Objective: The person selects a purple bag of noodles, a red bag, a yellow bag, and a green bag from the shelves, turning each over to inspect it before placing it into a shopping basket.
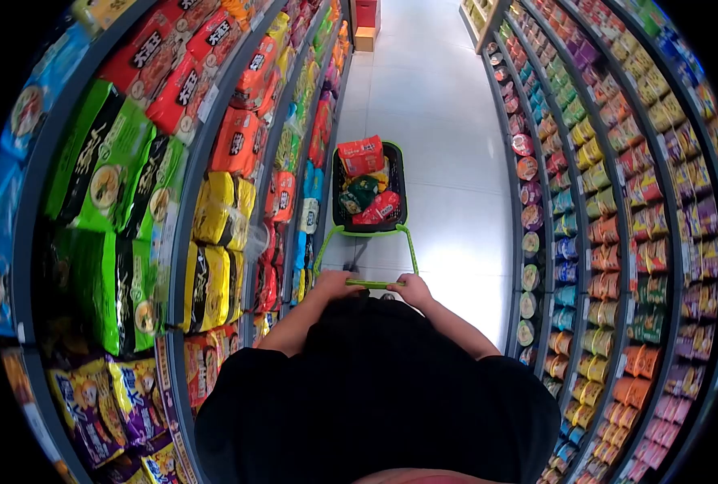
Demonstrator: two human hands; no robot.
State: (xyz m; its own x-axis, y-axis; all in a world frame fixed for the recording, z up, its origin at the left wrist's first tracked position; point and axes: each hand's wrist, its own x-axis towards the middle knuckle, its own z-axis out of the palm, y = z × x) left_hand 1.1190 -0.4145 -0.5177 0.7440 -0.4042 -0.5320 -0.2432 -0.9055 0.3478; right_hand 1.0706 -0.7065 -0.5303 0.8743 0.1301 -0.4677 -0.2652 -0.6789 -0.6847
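My left hand (339, 284) is closed around the left part of a green cart handle (375, 284). Near the handle's right end, my right hand (411, 289) grips the same bar. The handle joins a black shopping basket cart (401, 185) with a green rim, which stands on the floor ahead of me. Inside it lie a red instant noodle pack (361, 156), a dark green package (360, 195), a red package (378, 208) and something yellow partly covered by the others.
On the left, shelves hold green noodle packs (104, 185), yellow packs (217, 210) and red packs. Cup noodles (530, 242) line the shelves on the right. A pale tiled floor (447, 145) runs between them, with a red box (367, 14) at the far end.
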